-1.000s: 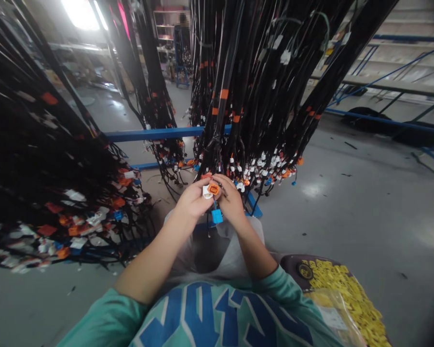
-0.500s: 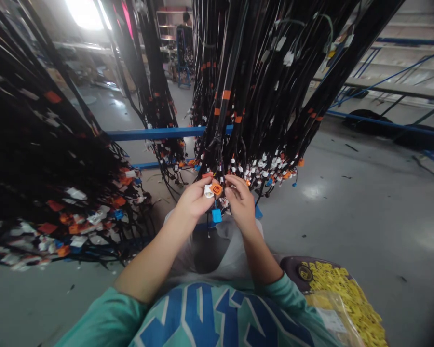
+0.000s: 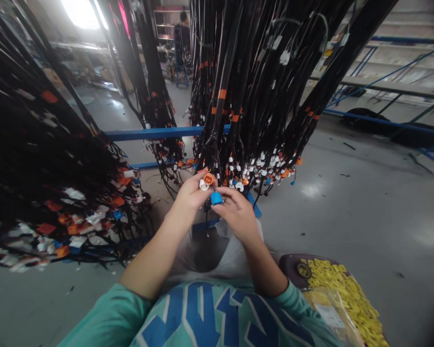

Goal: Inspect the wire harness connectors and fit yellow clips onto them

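Observation:
In the middle of the head view my left hand [image 3: 191,193] is closed around an orange connector [image 3: 208,180] and a white connector [image 3: 203,185], both on the ends of harness branches. The orange one's open face points up toward me. Just to the right and slightly lower, my right hand [image 3: 237,210] grips a blue connector [image 3: 216,198] between thumb and fingers. Behind both hands hang black wire harnesses [image 3: 217,115] with orange tape bands, their lower ends full of small white and orange connectors. The wires right behind my fingers are partly hidden.
A blue rail [image 3: 155,133] crosses behind the harnesses. Another thick harness bundle [image 3: 68,159] hangs at left. By my right side lies a dark tray [image 3: 289,270] with many yellow pieces [image 3: 332,279] and a clear plastic bag [image 3: 329,308]. Blue-framed racks [image 3: 386,86] stand at right.
My right hand has moved down and left and taken hold of the blue connector, which hung free before. The left hand with the orange and white connectors has shifted slightly up and left.

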